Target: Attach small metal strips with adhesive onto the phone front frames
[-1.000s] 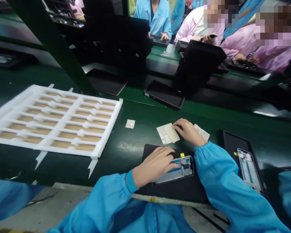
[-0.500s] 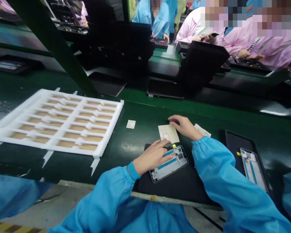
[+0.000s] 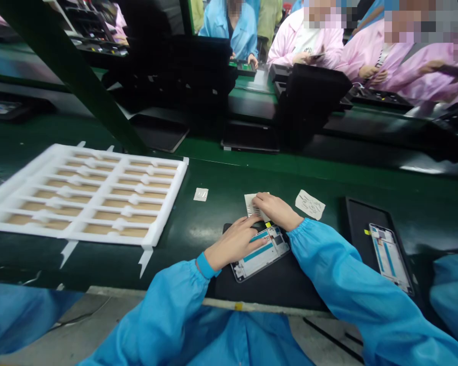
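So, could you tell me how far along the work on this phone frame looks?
Done: the phone frame lies on the black mat. In hand: the left hand steadies it while the right hand rests on the sticker sheet. Left: a second frame waits untouched to the right.

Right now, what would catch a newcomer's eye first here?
The big white foam tray of tan strips on the green belt's left. Then, centre front, the left hand resting on an open phone frame lying on a black mat, while the right hand touches a sticker sheet.
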Tool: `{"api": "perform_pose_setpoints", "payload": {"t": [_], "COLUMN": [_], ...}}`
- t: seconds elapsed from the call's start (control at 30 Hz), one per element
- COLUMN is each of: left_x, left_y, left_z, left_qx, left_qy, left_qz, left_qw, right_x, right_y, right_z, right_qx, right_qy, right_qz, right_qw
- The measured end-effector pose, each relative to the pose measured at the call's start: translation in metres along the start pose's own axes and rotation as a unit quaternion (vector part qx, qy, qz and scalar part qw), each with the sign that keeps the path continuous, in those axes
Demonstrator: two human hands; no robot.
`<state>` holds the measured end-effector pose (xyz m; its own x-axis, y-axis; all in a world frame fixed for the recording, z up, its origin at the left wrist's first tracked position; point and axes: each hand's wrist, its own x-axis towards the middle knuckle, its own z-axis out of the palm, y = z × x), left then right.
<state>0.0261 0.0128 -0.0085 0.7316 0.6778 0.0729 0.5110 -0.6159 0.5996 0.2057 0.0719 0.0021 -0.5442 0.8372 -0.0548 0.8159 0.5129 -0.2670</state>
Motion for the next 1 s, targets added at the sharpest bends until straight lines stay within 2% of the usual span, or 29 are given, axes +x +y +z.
{"api": "perform_pose_setpoints", "payload": {"t": [0.23, 0.4, 0.63, 0.83, 0.9, 1.0], "left_x": [-0.001, -0.002, -0.001, -0.004, -0.007, -0.014], "left_y": [0.004, 0.004, 0.005, 0.007, 0.011, 0.019], "left_z": [0.0, 0.0, -0.001, -0.002, -0.004, -0.011], "left_qx": [0.018, 0.015, 0.017, 0.049, 0.069, 0.089], "left_qy": [-0.003, 0.004, 0.007, -0.01, -0.009, 0.006], "left_qz": [-0.017, -0.015, -0.012, -0.018, -0.011, 0.008], "left_qw": [1.0, 1.0, 1.0, 0.999, 0.997, 0.996], "right_x": [-0.002, 0.002, 0.0, -0.01, -0.025, -0.058], "right_y": [0.002, 0.01, 0.001, 0.001, -0.004, -0.022], "right_z": [0.008, 0.014, 0.017, 0.007, -0.001, -0.015], "right_qx": [-0.023, 0.02, 0.105, 0.239, 0.287, 0.384], "right_qy": [0.005, 0.022, 0.073, 0.161, 0.185, 0.228], "right_qz": [0.049, 0.093, 0.12, 0.149, 0.151, 0.145], "right_qw": [0.999, 0.995, 0.984, 0.946, 0.928, 0.883]}}
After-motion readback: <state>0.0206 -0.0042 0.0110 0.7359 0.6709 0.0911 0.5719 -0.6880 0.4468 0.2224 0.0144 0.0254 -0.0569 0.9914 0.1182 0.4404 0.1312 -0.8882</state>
